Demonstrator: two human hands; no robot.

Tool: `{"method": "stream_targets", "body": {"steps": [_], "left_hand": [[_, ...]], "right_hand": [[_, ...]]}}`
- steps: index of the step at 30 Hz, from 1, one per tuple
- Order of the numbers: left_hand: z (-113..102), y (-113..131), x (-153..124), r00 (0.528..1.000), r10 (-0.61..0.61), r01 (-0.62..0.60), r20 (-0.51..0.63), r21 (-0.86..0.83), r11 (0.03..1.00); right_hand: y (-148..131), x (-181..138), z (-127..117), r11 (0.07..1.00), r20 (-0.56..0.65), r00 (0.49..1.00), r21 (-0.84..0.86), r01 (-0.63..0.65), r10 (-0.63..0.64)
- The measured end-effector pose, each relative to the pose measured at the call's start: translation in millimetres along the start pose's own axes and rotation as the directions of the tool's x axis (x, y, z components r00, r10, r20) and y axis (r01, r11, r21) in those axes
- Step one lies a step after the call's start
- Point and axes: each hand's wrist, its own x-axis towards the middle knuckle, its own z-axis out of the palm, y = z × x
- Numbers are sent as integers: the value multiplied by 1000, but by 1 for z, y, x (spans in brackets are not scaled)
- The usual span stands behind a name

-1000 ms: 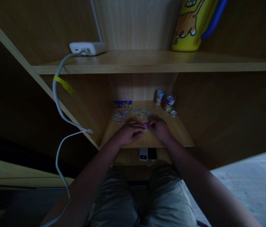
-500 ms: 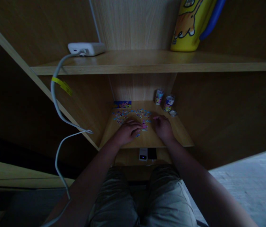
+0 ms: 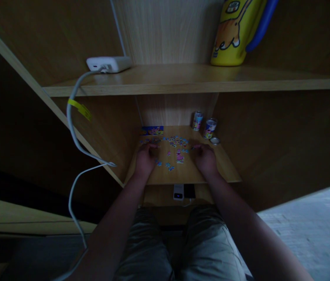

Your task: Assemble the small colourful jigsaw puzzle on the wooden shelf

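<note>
head view, left hand (image 3: pixel 145 159), right hand (image 3: pixel 205 159) apart; puzzle pieces (image 3: pixel 179 156) between

This looks like a home: a study nook in somebody's room. A plain wooden desk (image 3: pixel 214 171) sits boxed in by matching side panels (image 3: pixel 270 136), with a shelf (image 3: pixel 182 80) running across above it. On the shelf stand a yellow cartoon toy (image 3: pixel 232 35) and a white charger (image 3: pixel 109 63), whose cable (image 3: pixel 72 125) trails down the left side. Scattered puzzle pieces (image 3: pixel 176 144) lie on the desk, with a small picture card (image 3: pixel 152 130) at the back and two little printed tins (image 3: pixel 210 128). The light is dim. A pale floor (image 3: pixel 314 218) shows to the right. The person sits in shorts (image 3: pixel 206 249), knees under the desk.
</note>
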Motion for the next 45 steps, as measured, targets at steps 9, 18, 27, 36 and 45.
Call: {"method": "stream_targets", "body": {"steps": [9, 18, 27, 36, 45], "left_hand": [[0, -31, 9, 942, -286, 228, -174, -292, 929], [-6, 7, 3, 997, -6, 14, 77, -96, 995], [-1, 32, -4, 917, 277, -297, 288, 28, 954], [4, 28, -6, 823, 344, -382, 453, -9, 924], [2, 25, -3, 900, 259, -277, 349, 0, 961]], "right_hand": [[1, -2, 3, 999, -22, 999, -35, -26, 25], [-3, -4, 2, 993, 45, 999, -119, 10, -4], [-10, -4, 0, 986, 100, 995, -169, -1, 19], [-17, -4, -3, 977, 150, 989, -214, 16, 17], [-23, -6, 2, 958, 304, 933, -148, 245, -192]]}}
